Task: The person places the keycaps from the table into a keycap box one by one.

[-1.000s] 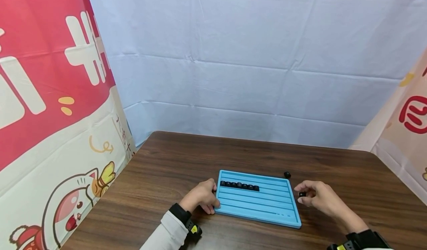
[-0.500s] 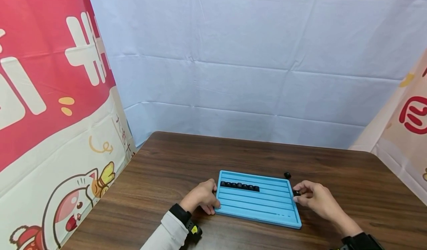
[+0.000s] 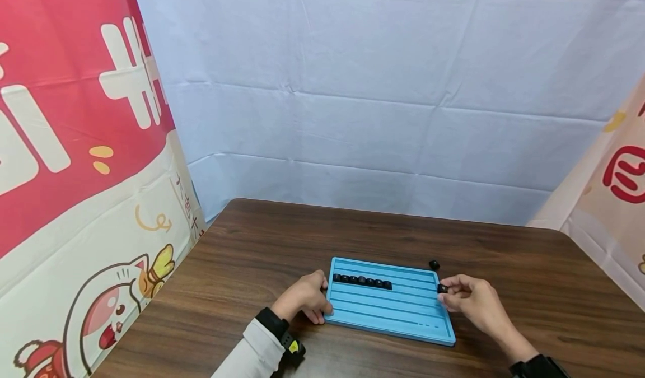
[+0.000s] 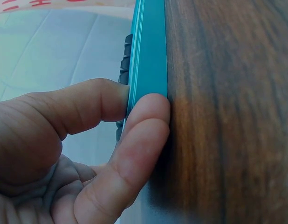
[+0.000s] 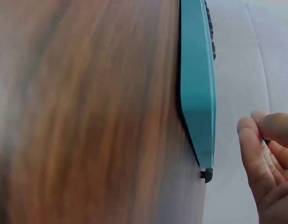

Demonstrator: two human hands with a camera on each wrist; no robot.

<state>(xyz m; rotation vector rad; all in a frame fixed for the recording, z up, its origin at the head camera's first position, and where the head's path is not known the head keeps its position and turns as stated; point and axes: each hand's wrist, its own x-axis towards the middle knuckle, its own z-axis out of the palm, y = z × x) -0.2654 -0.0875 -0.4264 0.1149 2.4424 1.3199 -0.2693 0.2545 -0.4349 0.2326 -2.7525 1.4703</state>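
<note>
A light-blue grooved tray [image 3: 398,313] lies on the table. Several black keycaps [image 3: 361,280] stand in a row along one of its upper grooves, starting at the left end. At the tray's left edge, my left hand [image 3: 304,297] grips the rim; the left wrist view shows thumb and fingers [image 4: 146,140] against its blue side wall [image 4: 151,46]. My right hand [image 3: 473,302] pinches one black keycap [image 3: 442,289] over the tray's right edge; in the right wrist view the fingers [image 5: 256,158] mostly hide it.
A loose black keycap [image 3: 434,265] lies on the wooden table [image 3: 282,238] just beyond the tray's far right corner. A pale cloth [image 3: 363,115] hangs behind the table, with a printed red and cream cloth [image 3: 75,210] on the left.
My right hand has moved left with the keycap, from beside the tray to above its right edge. My left hand, the tray and the keycap row have stayed put.
</note>
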